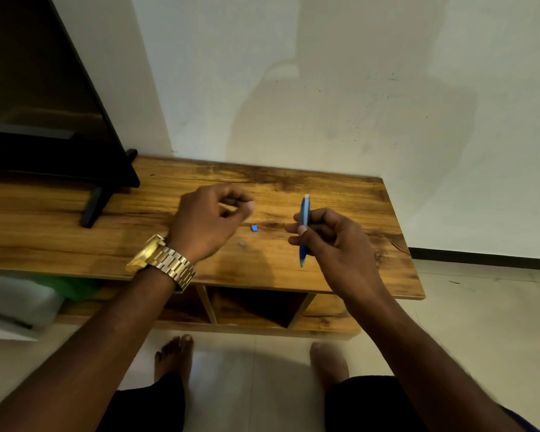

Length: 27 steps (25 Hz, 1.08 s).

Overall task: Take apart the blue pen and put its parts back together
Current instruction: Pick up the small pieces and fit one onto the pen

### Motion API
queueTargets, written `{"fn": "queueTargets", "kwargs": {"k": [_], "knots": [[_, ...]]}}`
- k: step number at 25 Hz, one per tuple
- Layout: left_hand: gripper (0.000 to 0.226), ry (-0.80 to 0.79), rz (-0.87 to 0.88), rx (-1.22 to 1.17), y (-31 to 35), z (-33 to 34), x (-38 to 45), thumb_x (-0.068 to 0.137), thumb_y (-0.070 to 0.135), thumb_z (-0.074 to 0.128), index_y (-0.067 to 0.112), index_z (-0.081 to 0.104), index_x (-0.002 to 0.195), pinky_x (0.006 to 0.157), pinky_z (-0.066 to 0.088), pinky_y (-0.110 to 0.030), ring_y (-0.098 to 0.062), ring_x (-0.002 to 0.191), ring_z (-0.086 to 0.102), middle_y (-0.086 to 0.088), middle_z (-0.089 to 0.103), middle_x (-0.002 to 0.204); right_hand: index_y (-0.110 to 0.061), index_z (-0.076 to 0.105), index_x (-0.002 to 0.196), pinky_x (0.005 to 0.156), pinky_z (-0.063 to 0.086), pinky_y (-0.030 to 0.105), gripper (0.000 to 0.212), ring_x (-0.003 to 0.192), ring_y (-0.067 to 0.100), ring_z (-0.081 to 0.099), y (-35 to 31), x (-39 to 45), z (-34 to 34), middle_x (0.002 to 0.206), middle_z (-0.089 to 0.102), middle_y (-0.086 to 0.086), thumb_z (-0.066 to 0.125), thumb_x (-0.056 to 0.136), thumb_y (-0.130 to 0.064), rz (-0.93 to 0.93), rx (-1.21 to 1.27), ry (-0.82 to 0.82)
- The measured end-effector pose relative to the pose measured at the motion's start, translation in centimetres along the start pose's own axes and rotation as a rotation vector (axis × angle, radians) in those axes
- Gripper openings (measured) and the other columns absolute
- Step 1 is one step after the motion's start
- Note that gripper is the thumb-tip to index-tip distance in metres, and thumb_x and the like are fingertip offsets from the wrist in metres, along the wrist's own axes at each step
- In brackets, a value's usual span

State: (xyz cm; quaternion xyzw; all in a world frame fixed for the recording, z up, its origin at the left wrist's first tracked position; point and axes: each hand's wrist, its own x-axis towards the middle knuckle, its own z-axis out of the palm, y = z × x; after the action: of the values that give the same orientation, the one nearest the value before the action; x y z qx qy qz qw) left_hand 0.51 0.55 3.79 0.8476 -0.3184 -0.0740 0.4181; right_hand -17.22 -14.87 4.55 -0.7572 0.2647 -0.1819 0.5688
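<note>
The right hand (331, 241) pinches the pen (304, 229) upright above the worktop (340, 194); the left hand (209, 219) is curled, seemingly empty. A small blue part (254, 228) lies between them. The pen looks light, stiff and slick, so hold it mid-barrel.

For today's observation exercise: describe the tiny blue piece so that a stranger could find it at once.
Start at the wooden table against the wall. Between the left hand and the right hand holding the pen, the blue piece lies on the wood, small, squarish and bright, unlike the dull speck nearby.
</note>
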Motion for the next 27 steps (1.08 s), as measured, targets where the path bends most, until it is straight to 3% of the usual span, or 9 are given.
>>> {"fn": "queueTargets", "kwargs": {"k": [3,5,9,12,16,19,22,27], "knots": [[0.013,0.049,-0.088,0.395,-2.9,-0.6,1.1,0.094,0.025,0.078,0.026,0.082,0.107,0.078,0.061,-0.032,-0.014,0.084,0.077,0.006,0.083,0.101,-0.027,0.070,0.119,0.100,0.064,0.042,0.015,0.099,0.004,0.081,-0.2,0.3,-1.0,0.109,0.085,-0.008,0.064,0.107,-0.020,0.001,0.089,0.070],[0.015,-0.008,-0.097,0.414,-4.0,0.7,1.5,0.095,0.020,0.077,0.021,0.083,0.108,0.082,0.062,-0.035,-0.018,0.089,0.078,0.000,0.084,0.101,-0.028,0.070,0.119,0.097,0.064,0.040,0.016,0.097,0.003,0.081,-0.4,0.3,-1.6,0.108,0.085,-0.010,0.063,0.107,-0.020,0.002,0.114,0.096],[0.020,-0.039,0.003,0.476,-4.1,4.8,3.0,0.095,0.018,0.075,0.020,0.084,0.113,0.080,0.052,-0.027,-0.022,0.097,0.078,-0.003,0.085,0.102,-0.032,0.070,0.117,0.091,0.065,0.033,0.015,0.094,0.001,0.081,-0.2,0.2,-2.6,0.105,0.084,-0.013,0.064,0.106,-0.023,-0.009,0.130,0.129],[0.023,-0.110,-0.020,0.574,-3.7,7.3,4.3,0.094,0.028,0.074,0.031,0.082,0.116,0.088,0.060,-0.034,-0.023,0.109,0.076,0.004,0.083,0.110,-0.034,0.070,0.113,0.087,0.066,0.030,0.012,0.093,-0.001,0.080,-0.1,0.0,-3.1,0.104,0.085,-0.013,0.067,0.105,-0.025,-0.010,0.114,0.125],[0.014,-0.110,-0.073,0.686,-3.7,8.9,5.7,0.087,0.046,0.081,0.040,0.083,0.100,0.078,0.063,-0.035,-0.020,0.098,0.079,0.014,0.083,0.097,-0.029,0.072,0.115,0.089,0.066,0.032,0.011,0.093,0.000,0.080,0.4,0.1,-4.0,0.103,0.084,-0.012,0.067,0.105,-0.025,0.000,0.103,0.128],[0.016,-0.115,-0.039,0.679,-4.3,8.5,5.9,0.085,0.046,0.083,0.040,0.084,0.099,0.072,0.057,-0.028,-0.018,0.096,0.080,0.014,0.084,0.095,-0.029,0.072,0.114,0.089,0.065,0.031,0.010,0.092,0.001,0.080,0.6,0.2,-4.6,0.102,0.084,-0.012,0.067,0.105,-0.026,-0.001,0.103,0.131],[0.013,-0.139,-0.031,0.626,-5.0,5.8,6.2,0.089,0.035,0.083,0.031,0.086,0.101,0.074,0.056,-0.029,-0.022,0.099,0.080,0.005,0.085,0.100,-0.028,0.072,0.114,0.089,0.065,0.030,0.010,0.092,0.002,0.080,0.5,0.1,-4.8,0.102,0.084,-0.011,0.067,0.106,-0.025,-0.001,0.119,0.129],[0.014,-0.273,-0.112,0.683,-6.8,1.7,5.3,0.088,0.025,0.085,0.033,0.086,0.099,0.081,0.061,-0.030,-0.019,0.103,0.077,0.004,0.084,0.106,-0.038,0.067,0.104,0.081,0.059,0.019,0.013,0.090,-0.001,0.079,0.1,0.0,-4.5,0.100,0.083,-0.011,0.068,0.105,-0.025,-0.021,0.082,0.114]]}}
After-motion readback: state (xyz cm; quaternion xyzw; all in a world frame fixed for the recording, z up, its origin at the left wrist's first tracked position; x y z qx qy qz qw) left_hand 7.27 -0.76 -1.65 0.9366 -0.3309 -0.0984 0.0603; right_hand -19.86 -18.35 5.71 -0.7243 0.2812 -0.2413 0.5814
